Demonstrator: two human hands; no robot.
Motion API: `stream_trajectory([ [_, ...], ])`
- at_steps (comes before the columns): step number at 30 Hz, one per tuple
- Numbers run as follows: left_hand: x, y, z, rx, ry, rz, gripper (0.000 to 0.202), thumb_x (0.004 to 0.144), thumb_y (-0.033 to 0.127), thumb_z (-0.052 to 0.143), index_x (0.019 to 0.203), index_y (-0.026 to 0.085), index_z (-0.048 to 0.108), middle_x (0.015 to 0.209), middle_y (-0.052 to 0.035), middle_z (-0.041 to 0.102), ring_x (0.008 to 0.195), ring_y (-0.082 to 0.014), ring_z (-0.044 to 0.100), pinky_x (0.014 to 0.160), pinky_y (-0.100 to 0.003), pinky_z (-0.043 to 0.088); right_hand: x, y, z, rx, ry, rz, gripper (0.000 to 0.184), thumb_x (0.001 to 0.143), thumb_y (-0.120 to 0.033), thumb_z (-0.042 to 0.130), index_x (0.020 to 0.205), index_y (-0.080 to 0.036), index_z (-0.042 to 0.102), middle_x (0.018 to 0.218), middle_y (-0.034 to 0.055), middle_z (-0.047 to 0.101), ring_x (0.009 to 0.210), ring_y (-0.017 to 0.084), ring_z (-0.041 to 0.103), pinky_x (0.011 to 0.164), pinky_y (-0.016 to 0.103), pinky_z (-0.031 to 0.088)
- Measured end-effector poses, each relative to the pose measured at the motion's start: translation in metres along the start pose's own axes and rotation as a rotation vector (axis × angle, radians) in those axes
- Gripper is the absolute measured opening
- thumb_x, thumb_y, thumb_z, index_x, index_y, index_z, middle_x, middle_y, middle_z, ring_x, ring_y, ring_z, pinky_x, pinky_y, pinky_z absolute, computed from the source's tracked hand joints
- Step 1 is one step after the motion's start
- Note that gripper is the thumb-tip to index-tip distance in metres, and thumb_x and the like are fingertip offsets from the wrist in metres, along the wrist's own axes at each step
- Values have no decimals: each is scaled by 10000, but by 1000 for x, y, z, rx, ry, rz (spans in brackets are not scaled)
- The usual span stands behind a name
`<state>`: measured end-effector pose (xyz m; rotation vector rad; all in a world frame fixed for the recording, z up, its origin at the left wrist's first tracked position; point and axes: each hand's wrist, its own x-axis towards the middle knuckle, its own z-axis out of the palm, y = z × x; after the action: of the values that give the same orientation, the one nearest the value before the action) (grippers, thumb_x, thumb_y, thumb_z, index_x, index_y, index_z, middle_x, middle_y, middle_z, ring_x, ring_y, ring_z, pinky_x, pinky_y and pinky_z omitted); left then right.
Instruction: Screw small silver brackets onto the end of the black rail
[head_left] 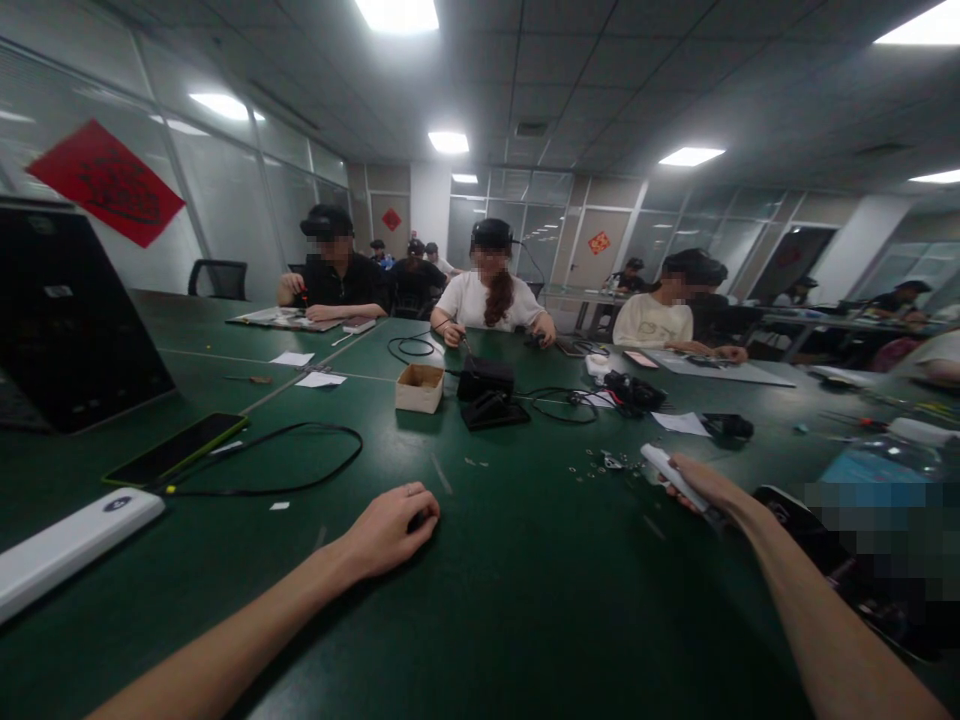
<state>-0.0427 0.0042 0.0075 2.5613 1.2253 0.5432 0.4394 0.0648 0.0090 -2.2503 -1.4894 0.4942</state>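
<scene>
My left hand (390, 528) rests on the green table (525, 600) with its fingers curled into a loose fist; nothing shows inside it. My right hand (701, 485) is wrapped round a white pen-shaped tool (671, 472) whose tip points toward several tiny metal parts (600, 462) scattered on the table. A dark device (795, 520) lies just right of that wrist.
A phone (176, 448), a black cable loop (300, 460) and a white bar-shaped device (67, 545) lie at the left. A small cardboard box (419, 387) and a black stand (487, 395) sit mid-table. Three people are seated along the far side.
</scene>
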Motion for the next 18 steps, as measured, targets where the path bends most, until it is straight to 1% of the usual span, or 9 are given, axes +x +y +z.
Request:
stream_trajectory([
  [3, 0, 0, 0, 0, -4, 0, 165, 868, 222, 454, 867, 171, 611, 848, -40, 581, 742, -161, 557, 662, -248, 428, 0, 0, -2, 20, -81, 30, 445, 886, -339, 243, 770, -127, 616, 701, 119, 672, 519, 168, 614, 481, 257, 481],
  [5, 0, 0, 0, 1, 0, 0, 162, 869, 222, 454, 866, 170, 608, 849, -41, 580, 742, -161, 557, 666, -250, 429, 1, -2, -4, -2, -84, 36, 446, 891, -372, 260, 754, -127, 607, 700, 117, 669, 535, 172, 618, 494, 260, 475],
  [7, 0, -1, 1, 4, 2, 3, 165, 872, 225, 450, 867, 169, 605, 852, -42, 578, 744, -161, 556, 668, -252, 428, 1, -5, -7, -51, -66, 36, 436, 877, -433, 328, 712, -130, 595, 672, 115, 656, 548, 188, 620, 509, 270, 465],
  [9, 0, -2, 2, 6, 2, 10, 165, 873, 227, 449, 871, 171, 604, 857, -42, 578, 752, -162, 556, 674, -253, 429, 2, -7, -9, -120, -22, 37, 408, 835, -491, 426, 719, -136, 589, 664, 114, 647, 586, 218, 628, 535, 288, 457],
  [10, 0, -3, 2, 6, 0, 14, 164, 873, 226, 449, 876, 172, 604, 861, -42, 579, 759, -163, 557, 678, -254, 429, 3, -8, -9, -158, 17, 40, 392, 810, -507, 470, 762, -136, 588, 693, 119, 649, 629, 240, 636, 557, 301, 456],
  [12, 0, -3, 2, 4, -2, 19, 163, 869, 221, 451, 880, 172, 606, 861, -43, 580, 765, -165, 557, 683, -256, 430, 3, -10, -7, -234, 109, 48, 391, 774, -499, 529, 902, -131, 568, 821, 150, 654, 758, 291, 643, 612, 333, 455],
  [14, 0, -3, 2, 2, -6, 20, 163, 867, 219, 452, 878, 171, 607, 855, -43, 580, 765, -167, 557, 686, -259, 432, 3, -11, -2, -296, 179, 45, 409, 766, -456, 548, 1010, -128, 523, 946, 180, 633, 870, 326, 627, 656, 358, 451],
  [18, 0, -2, 2, -9, -6, 19, 156, 867, 219, 457, 878, 170, 605, 866, -44, 581, 771, -168, 560, 694, -262, 436, -4, -14, 7, -362, 210, -2, 345, 784, -394, 536, 1019, -146, 497, 984, 169, 613, 896, 321, 617, 668, 350, 439],
])
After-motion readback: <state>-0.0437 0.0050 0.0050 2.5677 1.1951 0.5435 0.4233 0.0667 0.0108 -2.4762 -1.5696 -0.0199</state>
